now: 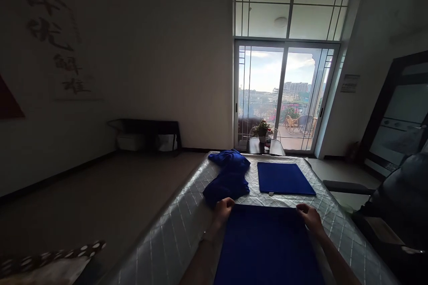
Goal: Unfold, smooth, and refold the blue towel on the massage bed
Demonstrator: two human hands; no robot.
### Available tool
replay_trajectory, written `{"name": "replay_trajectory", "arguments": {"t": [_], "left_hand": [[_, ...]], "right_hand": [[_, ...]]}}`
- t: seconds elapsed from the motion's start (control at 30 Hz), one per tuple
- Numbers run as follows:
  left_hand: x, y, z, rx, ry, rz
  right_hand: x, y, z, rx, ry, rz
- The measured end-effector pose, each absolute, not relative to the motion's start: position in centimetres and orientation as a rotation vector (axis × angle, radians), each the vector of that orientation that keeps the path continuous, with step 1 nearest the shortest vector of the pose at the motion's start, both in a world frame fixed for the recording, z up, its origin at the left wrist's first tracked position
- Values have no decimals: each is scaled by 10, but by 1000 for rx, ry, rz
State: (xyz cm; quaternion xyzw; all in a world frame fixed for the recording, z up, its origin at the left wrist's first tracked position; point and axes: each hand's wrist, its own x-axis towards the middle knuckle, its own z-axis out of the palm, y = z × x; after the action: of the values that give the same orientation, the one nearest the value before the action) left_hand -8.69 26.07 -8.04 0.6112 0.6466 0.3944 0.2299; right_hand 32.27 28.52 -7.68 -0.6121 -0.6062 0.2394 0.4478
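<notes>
A flat blue cloth (267,245) lies spread on the silver quilted table cover (174,227), running toward me past the bottom of the view. My left hand (224,210) pinches its far left corner. At the far right corner, my right hand (308,216) grips the same cloth between thumb and fingers. Beyond it to the right rests a neatly folded blue cloth (286,179) with a small white tag at its near edge. A crumpled heap of blue cloth (229,176) sits beyond my left hand.
Past the far edge stands a small dark table (274,147) with a potted plant (262,130) and a bottle (268,139), before glass sliding doors (261,84). A dark bench (150,127) is along the wall. Dark seating (397,191) flanks the right side.
</notes>
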Motion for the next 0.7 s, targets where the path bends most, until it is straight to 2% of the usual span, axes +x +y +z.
{"name": "replay_trajectory", "arguments": {"t": [0.37, 0.7], "left_hand": [[-79, 280, -95, 1874, 2042, 889], [-74, 272, -106, 2023, 2144, 865]], "right_hand": [[316, 309, -107, -1610, -1724, 338], [308, 313, -116, -1693, -1821, 117]]}}
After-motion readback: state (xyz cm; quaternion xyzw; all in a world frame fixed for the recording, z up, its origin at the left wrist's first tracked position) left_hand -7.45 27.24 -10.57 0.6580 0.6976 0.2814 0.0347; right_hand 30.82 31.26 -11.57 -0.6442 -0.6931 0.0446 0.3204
